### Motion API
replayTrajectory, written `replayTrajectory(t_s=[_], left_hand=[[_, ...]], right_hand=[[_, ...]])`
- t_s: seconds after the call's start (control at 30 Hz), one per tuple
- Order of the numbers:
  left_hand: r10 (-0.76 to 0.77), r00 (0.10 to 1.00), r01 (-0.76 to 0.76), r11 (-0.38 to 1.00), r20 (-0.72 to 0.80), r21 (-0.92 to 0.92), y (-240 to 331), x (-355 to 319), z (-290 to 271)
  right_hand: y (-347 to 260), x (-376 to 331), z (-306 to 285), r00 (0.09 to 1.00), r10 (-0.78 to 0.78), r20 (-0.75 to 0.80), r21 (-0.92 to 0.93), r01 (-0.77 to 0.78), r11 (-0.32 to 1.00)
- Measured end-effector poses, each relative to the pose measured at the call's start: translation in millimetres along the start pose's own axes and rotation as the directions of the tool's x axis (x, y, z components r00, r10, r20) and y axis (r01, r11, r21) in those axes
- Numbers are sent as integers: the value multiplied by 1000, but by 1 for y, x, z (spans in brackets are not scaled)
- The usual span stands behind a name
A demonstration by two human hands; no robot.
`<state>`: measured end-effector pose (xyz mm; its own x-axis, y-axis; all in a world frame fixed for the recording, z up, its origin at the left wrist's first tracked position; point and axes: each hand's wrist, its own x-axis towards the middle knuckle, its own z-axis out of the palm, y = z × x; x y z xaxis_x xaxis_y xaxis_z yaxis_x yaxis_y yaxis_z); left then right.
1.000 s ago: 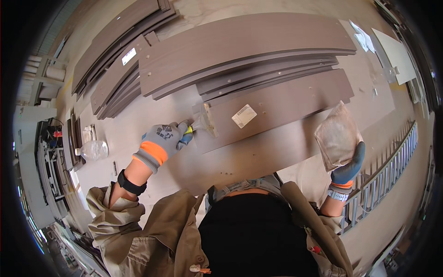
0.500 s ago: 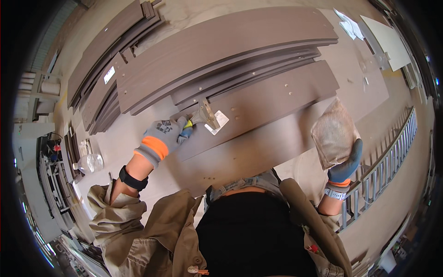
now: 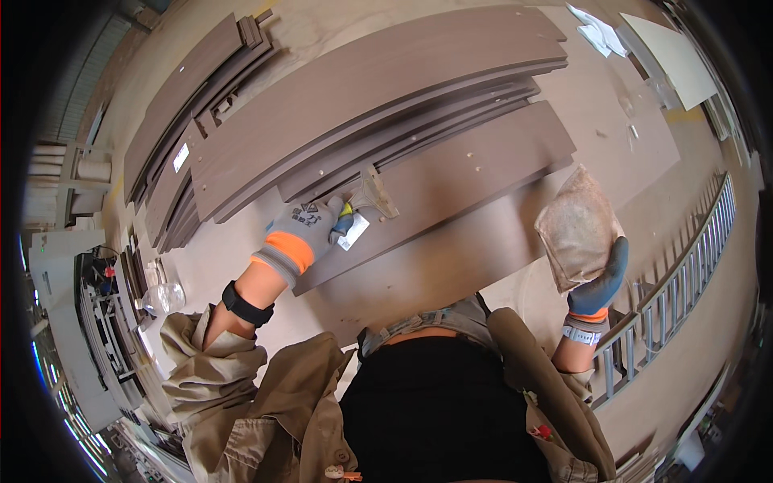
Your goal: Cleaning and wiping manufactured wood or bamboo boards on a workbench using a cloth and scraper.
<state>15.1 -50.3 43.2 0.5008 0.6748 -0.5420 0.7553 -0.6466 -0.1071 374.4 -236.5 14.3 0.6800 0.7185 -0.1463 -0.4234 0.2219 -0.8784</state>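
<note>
My left hand (image 3: pixel 318 225), in a grey and blue glove with an orange cuff band, is closed around the yellow handle of a scraper (image 3: pixel 374 193). The wide metal blade lies over a brown panel (image 3: pixel 483 169), just beyond a white label (image 3: pixel 353 232) on that panel. Out to the right, my right hand (image 3: pixel 600 282), also gloved, grips a dirty, brownish cloth pad (image 3: pixel 578 229) from its lower edge. The pad is held up, apart from the panel. Small pale spots dot the panel's surface.
Long stacked brown panels (image 3: pixel 378 68) lie beyond, with another stack (image 3: pixel 193 97) at far left. A metal ladder-like frame (image 3: pixel 672 298) runs along the right. A clear plastic bottle (image 3: pixel 163 298) is at left; white paper (image 3: pixel 596 30) lies at far right.
My left hand has moved right over the panel with the scraper, so the blade is now past the label instead of over its edge. My right hand still holds the pad; the view has shifted slightly.
</note>
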Motion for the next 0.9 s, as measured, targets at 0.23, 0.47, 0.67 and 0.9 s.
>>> replayTrajectory(t_s=[0.23, 0.47, 0.67, 0.9], left_hand=[[30, 999, -35, 991, -44, -129, 38, 41, -37], [85, 995, -91, 987, -45, -132, 73, 88, -68], [160, 973, -181, 976, -167, -123, 92, 134, -71], [206, 973, -219, 967, -103, -129, 139, 173, -121]], right_hand=[[-10, 13, -18, 998, 3, -58, 7, -3, 1000], [-21, 31, -38, 983, 0, -182, 82, 15, 997], [-25, 55, -65, 993, -16, -115, 134, 31, 990], [-20, 71, -90, 982, -6, -186, 125, 30, 992]])
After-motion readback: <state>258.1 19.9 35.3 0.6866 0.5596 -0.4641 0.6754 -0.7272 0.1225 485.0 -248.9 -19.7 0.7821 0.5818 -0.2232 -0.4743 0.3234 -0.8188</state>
